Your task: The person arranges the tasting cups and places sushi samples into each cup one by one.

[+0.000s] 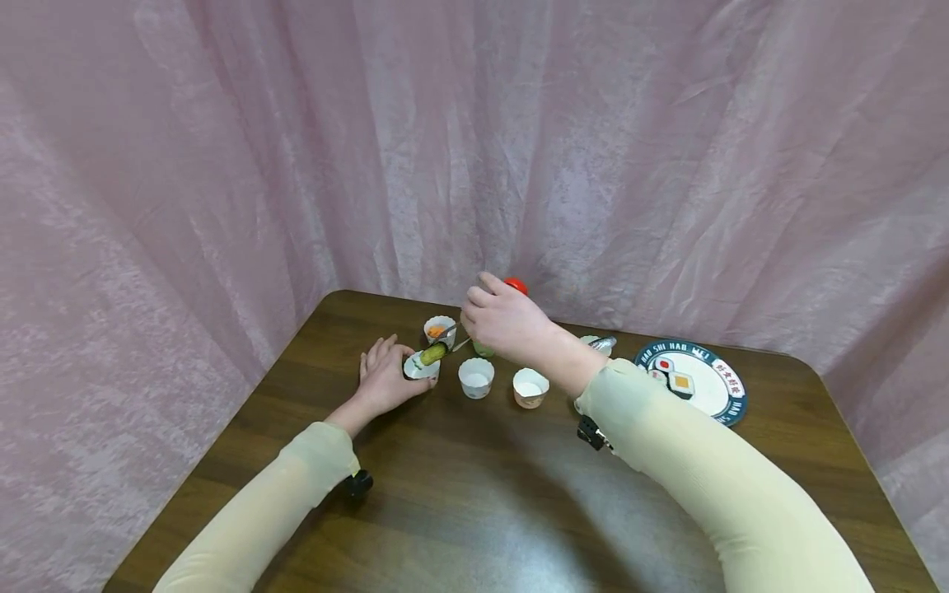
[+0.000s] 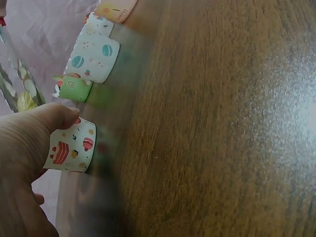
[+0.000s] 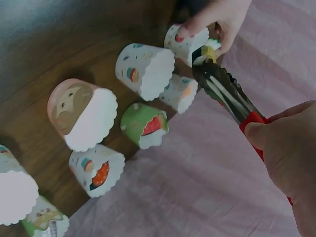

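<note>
My left hand holds a white paper cup with cake and sweet prints at the left of the table, the thumb at its side. My right hand grips tongs with red handles and metal ends. Between the tong ends is a small green-yellow piece with a dark part, at the mouth of the cup in my left hand. Something white and green shows in that cup. How far the piece is inside the cup I cannot tell.
Close by stand a cup with orange bits, a green cup with a red piece and several other paper cups. At the right lies a blue-rimmed plate bearing sushi-like pieces. A pink curtain hangs behind the wooden table.
</note>
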